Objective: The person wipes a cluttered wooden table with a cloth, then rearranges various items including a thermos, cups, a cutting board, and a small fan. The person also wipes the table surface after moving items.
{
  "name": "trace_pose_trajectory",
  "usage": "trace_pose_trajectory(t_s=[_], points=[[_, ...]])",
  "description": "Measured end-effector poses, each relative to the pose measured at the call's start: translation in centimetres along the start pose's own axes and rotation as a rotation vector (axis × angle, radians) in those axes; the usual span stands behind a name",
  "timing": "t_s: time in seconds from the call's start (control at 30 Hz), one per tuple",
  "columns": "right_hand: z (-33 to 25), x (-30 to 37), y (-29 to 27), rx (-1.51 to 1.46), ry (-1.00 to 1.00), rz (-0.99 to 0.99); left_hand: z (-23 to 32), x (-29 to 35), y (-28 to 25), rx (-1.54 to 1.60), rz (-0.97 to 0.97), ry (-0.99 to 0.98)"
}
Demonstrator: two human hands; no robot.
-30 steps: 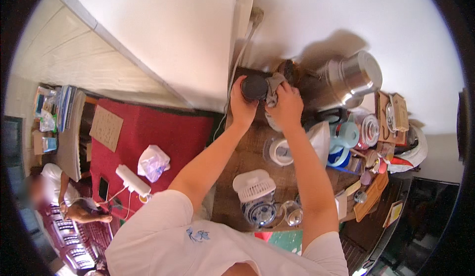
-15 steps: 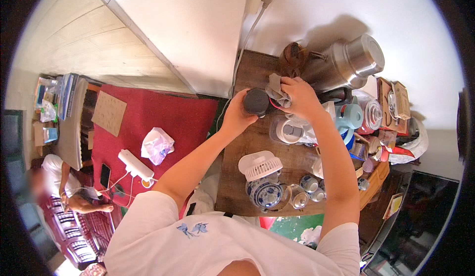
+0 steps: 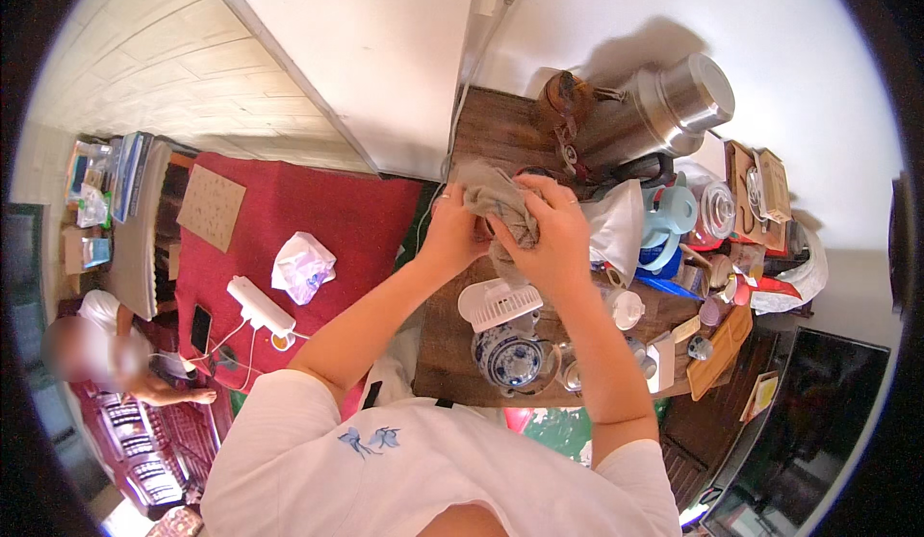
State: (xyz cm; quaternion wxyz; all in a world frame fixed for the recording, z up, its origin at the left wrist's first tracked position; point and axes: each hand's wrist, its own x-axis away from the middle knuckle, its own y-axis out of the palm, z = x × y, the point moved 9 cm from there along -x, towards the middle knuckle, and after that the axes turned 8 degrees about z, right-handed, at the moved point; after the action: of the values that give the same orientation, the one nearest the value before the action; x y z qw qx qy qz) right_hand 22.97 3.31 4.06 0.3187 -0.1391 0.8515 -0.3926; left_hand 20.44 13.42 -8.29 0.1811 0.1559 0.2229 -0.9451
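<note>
Over the wooden table top, my two hands are close together around a crumpled grey-brown cloth (image 3: 502,205). My right hand (image 3: 556,239) is closed on the cloth and presses it with bent fingers. My left hand (image 3: 450,234) curls around the other side, on the black-topped cup seen in it earlier. That cup is now mostly covered by the cloth and my fingers. Below my hands lie a white slotted fan head (image 3: 499,304) and a blue-and-white teapot (image 3: 508,356).
Along the wall stand a large steel thermos (image 3: 664,109), a brown glass vessel (image 3: 566,96), a pale blue jug (image 3: 669,208) and a clear jar (image 3: 715,208). On the left, a red-covered table (image 3: 356,215) holds a white power strip (image 3: 260,308). A person (image 3: 111,345) sits beyond it.
My right hand has brought the cloth left and down onto the cup, covering its black top. My left hand has shifted slightly left. The view has moved a little.
</note>
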Motion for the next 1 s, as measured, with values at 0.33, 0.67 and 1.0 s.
trace_pose_trajectory(t_s=[0.33,0.67,1.0], points=[[0.2,1.0,-2.4,-0.098,0.098,0.293,3.4,-1.1,-1.8,-0.037,-0.142,0.053],[-2.3,1.6,-1.2,-0.615,0.095,0.224,2.7,2.5,-4.9,0.254,-0.15,-0.187],[1.3,5.3,-0.6,-0.54,0.212,0.21,4.6,1.2,-6.6,0.826,0.096,-0.624]])
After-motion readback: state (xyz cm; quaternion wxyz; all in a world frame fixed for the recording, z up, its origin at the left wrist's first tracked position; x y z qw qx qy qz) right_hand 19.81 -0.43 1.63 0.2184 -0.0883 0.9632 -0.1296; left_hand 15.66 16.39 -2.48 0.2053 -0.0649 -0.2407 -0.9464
